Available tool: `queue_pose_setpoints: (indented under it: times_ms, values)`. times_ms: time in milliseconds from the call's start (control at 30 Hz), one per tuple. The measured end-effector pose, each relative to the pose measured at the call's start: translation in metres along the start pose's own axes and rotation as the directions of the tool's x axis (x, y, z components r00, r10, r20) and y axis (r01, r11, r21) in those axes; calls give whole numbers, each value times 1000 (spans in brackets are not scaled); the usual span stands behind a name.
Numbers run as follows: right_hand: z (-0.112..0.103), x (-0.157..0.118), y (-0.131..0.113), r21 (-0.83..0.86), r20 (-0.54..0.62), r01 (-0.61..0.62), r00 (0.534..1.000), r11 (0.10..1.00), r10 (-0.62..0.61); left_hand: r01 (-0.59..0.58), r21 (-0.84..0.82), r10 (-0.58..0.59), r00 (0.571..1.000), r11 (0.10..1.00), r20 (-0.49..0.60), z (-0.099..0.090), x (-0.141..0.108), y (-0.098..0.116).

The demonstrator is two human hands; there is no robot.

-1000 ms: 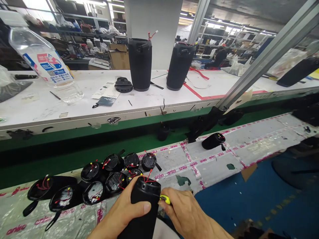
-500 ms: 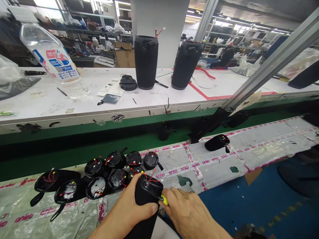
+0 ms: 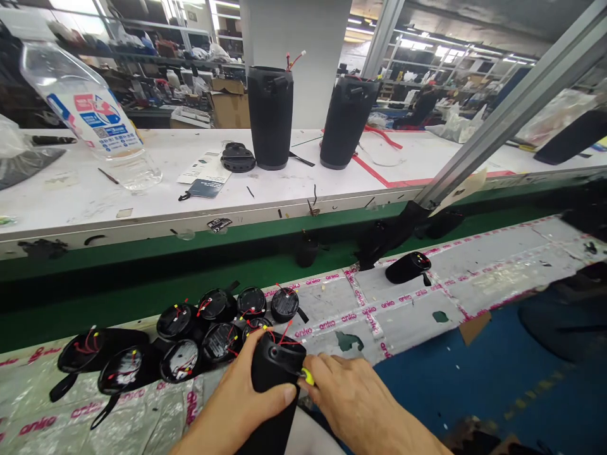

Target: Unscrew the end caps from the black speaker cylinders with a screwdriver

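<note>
My left hand [image 3: 241, 395] is wrapped round a black cylindrical speaker body [image 3: 275, 373], held tilted with its open end up. Thin red wires with small connectors stick out of that end. Pressed to the right side of its rim is my right hand [image 3: 348, 392], closed on a small yellow-handled tool [image 3: 307, 376]. The tool's tip is hidden against the rim, so its kind does not show. Just left of my hands, several similar speaker bodies [image 3: 220, 341] lie or stand close together, with red wires at their ends.
One more speaker body [image 3: 408, 267] lies on the plastic-covered lower bench [image 3: 322, 344]. On the white shelf [image 3: 76, 196] stand two tall speaker bodies [image 3: 270, 120], a black end cap [image 3: 238, 158] and a water bottle [image 3: 95, 114]. A slanted metal post [image 3: 502, 114] rises at the right.
The view has shifted slightly, so the shelf and bench things sit a little further left. Both hands keep their hold, and the tool stays at the speaker body's rim.
</note>
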State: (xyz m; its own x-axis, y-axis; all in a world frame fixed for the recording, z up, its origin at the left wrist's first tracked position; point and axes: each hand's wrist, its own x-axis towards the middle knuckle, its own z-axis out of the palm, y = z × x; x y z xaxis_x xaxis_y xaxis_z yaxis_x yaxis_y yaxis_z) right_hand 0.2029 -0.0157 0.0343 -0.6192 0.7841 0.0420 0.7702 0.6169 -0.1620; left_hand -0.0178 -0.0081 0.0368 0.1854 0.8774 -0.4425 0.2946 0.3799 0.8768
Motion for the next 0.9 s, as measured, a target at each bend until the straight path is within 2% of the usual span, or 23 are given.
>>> queue_pose_setpoints:
  times_ms: [67,133,200,267,333,400,500,700,900]
  values:
    - [3,0,2,87,-44,-24,999,996,28,8,-232,16,995,973,101,-9,5,-11]
    - [5,0,4,125,-58,-29,998,992,36,96,-469,23,970,878,242,-14,9,-22]
    - [5,-1,6,163,-88,-5,996,987,20,177,-606,59,936,775,348,-14,12,-31]
    - [2,-1,8,260,-193,57,981,964,-6,213,-667,60,930,714,361,-11,14,-38]
    - [-2,-1,11,351,-336,110,942,930,15,243,-683,-11,946,689,325,-8,13,-43]
    - [-4,-2,12,383,-378,71,922,921,86,274,-685,-75,949,675,306,-6,12,-42]
    - [-4,-1,9,307,-279,-16,954,952,106,245,-684,-55,956,687,287,-6,9,-31]
    - [4,4,-2,105,-106,-22,994,994,33,196,-589,-31,960,784,277,-13,5,-15]
    - [8,6,-1,67,-83,1,996,998,5,111,-497,27,964,861,263,-18,9,-21]
